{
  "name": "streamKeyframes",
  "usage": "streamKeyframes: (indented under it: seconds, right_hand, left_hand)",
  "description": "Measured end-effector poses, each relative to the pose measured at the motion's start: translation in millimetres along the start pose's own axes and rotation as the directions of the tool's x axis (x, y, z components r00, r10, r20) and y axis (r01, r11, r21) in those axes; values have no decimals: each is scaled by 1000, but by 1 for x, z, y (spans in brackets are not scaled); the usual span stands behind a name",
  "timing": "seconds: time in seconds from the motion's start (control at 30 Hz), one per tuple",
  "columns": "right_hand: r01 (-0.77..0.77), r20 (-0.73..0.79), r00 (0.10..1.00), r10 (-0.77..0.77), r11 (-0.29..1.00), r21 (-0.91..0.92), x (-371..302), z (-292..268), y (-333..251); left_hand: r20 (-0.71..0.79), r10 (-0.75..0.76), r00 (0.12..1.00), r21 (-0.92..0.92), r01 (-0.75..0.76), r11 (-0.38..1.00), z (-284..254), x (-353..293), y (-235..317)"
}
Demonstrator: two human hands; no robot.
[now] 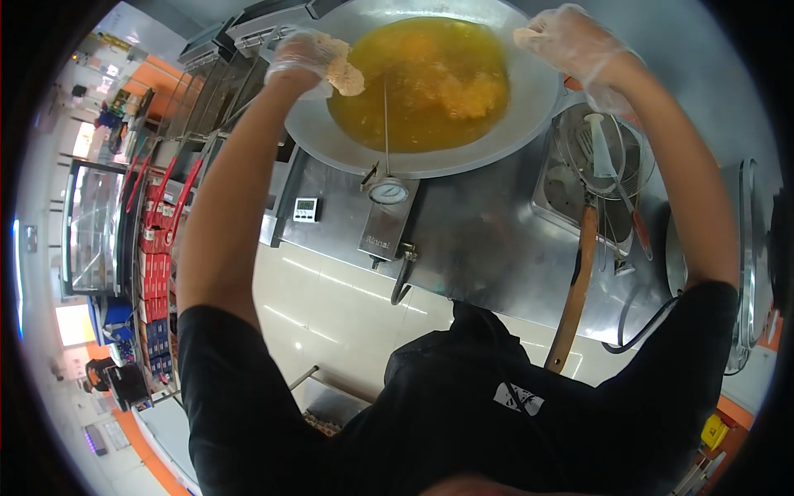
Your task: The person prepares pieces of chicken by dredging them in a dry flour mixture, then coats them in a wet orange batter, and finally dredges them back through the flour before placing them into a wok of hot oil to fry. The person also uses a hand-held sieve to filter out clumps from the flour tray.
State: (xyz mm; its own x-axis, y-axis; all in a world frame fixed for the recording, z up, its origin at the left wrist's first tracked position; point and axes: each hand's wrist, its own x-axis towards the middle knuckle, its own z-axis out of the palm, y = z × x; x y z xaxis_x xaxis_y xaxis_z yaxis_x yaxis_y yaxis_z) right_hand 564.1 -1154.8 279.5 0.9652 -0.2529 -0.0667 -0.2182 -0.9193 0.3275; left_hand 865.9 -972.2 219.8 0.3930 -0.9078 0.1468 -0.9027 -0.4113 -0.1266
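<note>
You are standing at a brushed steel counter [488,240], looking down over a wide, shallow metal frying pan [529,107] filled with golden-yellow hot oil [413,91], in which pale battered pieces [463,91] float right of centre. Your left hand [306,54], in a thin clear plastic glove, has its fingers closed around a flat, pale breaded cutlet [347,76], held over the pan's left rim with its lower end hanging just above the oil. Your right hand [575,41], also gloved, hovers over the far right rim, fingers curled around what looks like a small breaded piece [527,36], though the fisheye edge makes that hard to confirm. A thin probe rises from a round dial thermometer [388,193] at the near rim, standing between your arms. The main risk is splashing: letting the cutlet fall from this height, or flat-on, could throw hot oil at your bare forearms. A sweeping arm could also knock the probe. Open room lies over the pan's left and near oil; to the right, a wire skimmer basket [600,157] and a long wooden handle [575,289] crowd the counter.
</note>
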Motion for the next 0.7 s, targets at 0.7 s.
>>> streamKeyframes:
  seconds: [0.7]
  right_hand:
    - [217, 3, 904, -428, 464, 859, -94, -176, -368]
  left_hand:
    - [88, -701, 708, -340, 682, 647, -79, -698, 58]
